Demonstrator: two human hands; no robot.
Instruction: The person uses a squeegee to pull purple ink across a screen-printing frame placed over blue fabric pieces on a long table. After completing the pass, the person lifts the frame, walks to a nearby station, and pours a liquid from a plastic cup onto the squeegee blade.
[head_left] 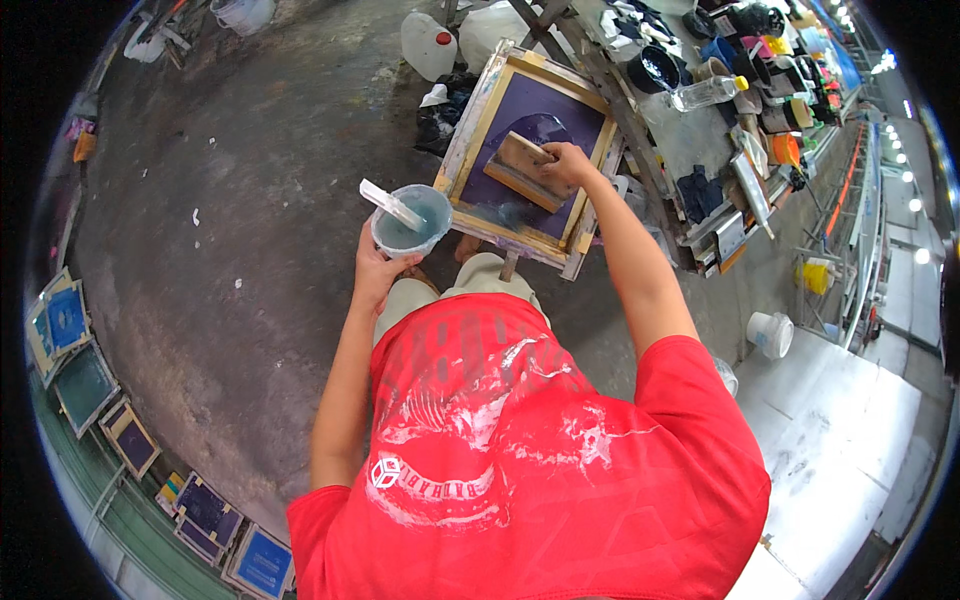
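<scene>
My left hand [380,265] is closed around the side of a round tub [427,238] of thin grey-blue liquid. A white flat stick [392,204] leans out over the tub's rim. In my right hand [568,165] is a wooden screen-printing squeegee [527,172], gripped near its upper right end. The squeegee rests tilted on the dark purple mesh of a wood-framed printing screen [468,132]. A darker, wet-looking patch [545,126] shows on the mesh behind it. The fingers' far sides are partly hidden on both hands.
Right of the screen, a cluttered bench [660,128] carries a clear bottle [708,94], tubs and rags. A white jug [428,46] and a black bag [440,112] sit behind the screen. Several framed screens [130,438] lean at the far left. A white bucket [770,334] lies right.
</scene>
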